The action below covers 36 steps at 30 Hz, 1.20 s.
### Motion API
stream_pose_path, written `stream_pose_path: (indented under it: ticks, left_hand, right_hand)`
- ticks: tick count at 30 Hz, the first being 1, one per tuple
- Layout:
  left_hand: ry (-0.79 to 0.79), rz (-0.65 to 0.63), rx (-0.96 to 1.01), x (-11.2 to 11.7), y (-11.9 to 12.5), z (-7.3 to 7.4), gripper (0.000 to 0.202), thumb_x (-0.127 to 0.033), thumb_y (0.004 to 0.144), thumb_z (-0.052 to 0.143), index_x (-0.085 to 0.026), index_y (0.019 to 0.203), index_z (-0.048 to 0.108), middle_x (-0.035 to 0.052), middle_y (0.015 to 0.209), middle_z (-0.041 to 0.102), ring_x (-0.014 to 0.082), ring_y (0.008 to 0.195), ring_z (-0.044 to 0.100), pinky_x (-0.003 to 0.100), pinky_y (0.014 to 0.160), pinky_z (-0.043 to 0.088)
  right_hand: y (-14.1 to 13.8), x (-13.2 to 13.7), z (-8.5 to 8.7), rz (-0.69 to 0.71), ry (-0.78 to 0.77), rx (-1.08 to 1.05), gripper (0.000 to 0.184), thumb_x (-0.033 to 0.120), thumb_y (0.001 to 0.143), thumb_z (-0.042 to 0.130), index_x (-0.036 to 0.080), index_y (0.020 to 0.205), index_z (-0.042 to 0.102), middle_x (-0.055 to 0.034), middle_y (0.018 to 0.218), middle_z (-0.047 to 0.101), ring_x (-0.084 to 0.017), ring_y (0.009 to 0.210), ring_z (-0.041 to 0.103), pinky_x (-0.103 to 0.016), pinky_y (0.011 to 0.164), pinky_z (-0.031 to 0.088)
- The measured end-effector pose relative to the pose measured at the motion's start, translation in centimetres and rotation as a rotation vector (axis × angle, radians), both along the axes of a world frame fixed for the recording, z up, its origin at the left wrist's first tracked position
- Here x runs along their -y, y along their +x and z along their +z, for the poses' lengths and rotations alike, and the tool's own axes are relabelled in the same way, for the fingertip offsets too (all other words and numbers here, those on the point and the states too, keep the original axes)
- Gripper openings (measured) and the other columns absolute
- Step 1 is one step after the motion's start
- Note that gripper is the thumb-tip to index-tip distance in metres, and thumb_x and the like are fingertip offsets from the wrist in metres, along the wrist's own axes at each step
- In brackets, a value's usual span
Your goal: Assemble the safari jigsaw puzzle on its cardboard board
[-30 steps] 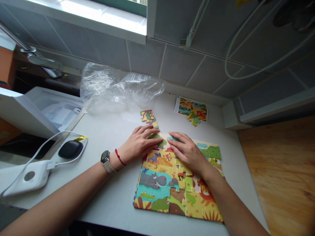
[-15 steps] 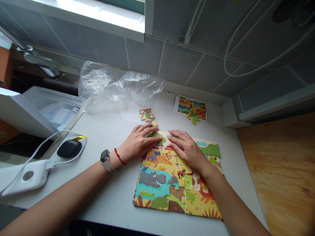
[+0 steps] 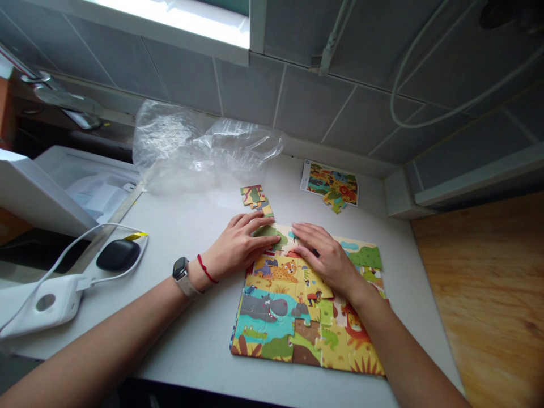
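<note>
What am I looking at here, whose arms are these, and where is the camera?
There is no machine: these are a person's two bare arms, filmed by a camera worn on the head, looking forward and down. The left hand and right hand lie flat on pieces at the far edge of a colourful animal jigsaw puzzle on a pale table. Neither grips anything. Beyond lie loose pieces, a picture card and a clear plastic bag. At left sit a white gadget with a cable and a black oval case.

Two hands showed: left hand [image 3: 238, 246], right hand [image 3: 325, 258]. There was one colourful cardboard animal jigsaw [image 3: 272, 309], one crumpled clear plastic bag [image 3: 191, 147], one printed picture card [image 3: 329, 181], one black oval case [image 3: 118, 255].
</note>
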<state>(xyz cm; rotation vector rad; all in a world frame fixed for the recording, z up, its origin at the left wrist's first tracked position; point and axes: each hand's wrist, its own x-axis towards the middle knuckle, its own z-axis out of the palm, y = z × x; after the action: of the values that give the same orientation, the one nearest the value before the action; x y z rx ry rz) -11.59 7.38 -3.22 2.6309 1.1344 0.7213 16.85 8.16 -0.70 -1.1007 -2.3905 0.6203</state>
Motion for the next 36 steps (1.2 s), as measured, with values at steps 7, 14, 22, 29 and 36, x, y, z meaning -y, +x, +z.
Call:
stream_pose_path:
  ticks: [7, 14, 22, 29, 36]
  left_hand:
    - [-0.001, -0.012, 0.056, -0.2, -0.09, 0.22, 0.026, -0.033, 0.108, 0.058, -0.031, 0.126, 0.076, 0.0088, 0.146, 0.065, 0.0315, 0.138, 0.056, 0.054, 0.106, 0.053]
    - [-0.006, -0.118, 0.047, -0.01, 0.17, 0.63, 0.028, -0.029, 0.105, 0.061, -0.029, 0.129, 0.076, 0.0065, 0.147, 0.065, 0.0342, 0.145, 0.049, 0.056, 0.111, 0.052]
    - [-0.038, -0.116, 0.044, 0.11, 0.32, 0.79, 0.028, -0.029, 0.106, 0.06, -0.03, 0.129, 0.076, 0.0056, 0.15, 0.064, 0.0345, 0.147, 0.046, 0.057, 0.112, 0.052]
    - [-0.056, -0.13, 0.04, 0.06, 0.22, 0.68, 0.03, -0.023, 0.1, 0.065, -0.03, 0.127, 0.076, 0.006, 0.152, 0.062, 0.0364, 0.147, 0.045, 0.06, 0.114, 0.05]
    - [-0.056, -0.106, 0.043, 0.07, 0.04, 0.19, 0.03, -0.026, 0.103, 0.063, -0.031, 0.13, 0.075, 0.0099, 0.154, 0.058, 0.0351, 0.148, 0.047, 0.059, 0.113, 0.051]
  right_hand:
    - [-0.18, 0.05, 0.04, -0.008, 0.015, -0.001, 0.039, 0.028, 0.105, 0.063, 0.027, 0.144, 0.067, -0.009, 0.144, 0.07, -0.028, 0.137, 0.063, -0.056, 0.116, 0.054]
    - [0.54, -0.07, -0.25, 0.013, 0.016, 0.028, 0.037, 0.027, 0.106, 0.061, 0.023, 0.141, 0.069, -0.0117, 0.148, 0.067, -0.029, 0.144, 0.057, -0.057, 0.12, 0.05]
    - [0.49, 0.03, -0.14, -0.005, 0.013, 0.055, 0.034, 0.027, 0.105, 0.061, 0.025, 0.137, 0.072, -0.0104, 0.148, 0.067, -0.029, 0.146, 0.055, -0.06, 0.12, 0.049]
    - [0.19, 0.14, 0.09, -0.022, 0.03, 0.049, 0.037, 0.027, 0.103, 0.062, 0.028, 0.14, 0.07, -0.0102, 0.153, 0.063, -0.029, 0.144, 0.056, -0.059, 0.12, 0.05]
    - [0.05, 0.18, -0.2, 0.087, 0.055, 0.092, 0.038, 0.02, 0.106, 0.052, 0.024, 0.137, 0.072, -0.0069, 0.151, 0.065, -0.031, 0.152, 0.047, -0.06, 0.121, 0.048]
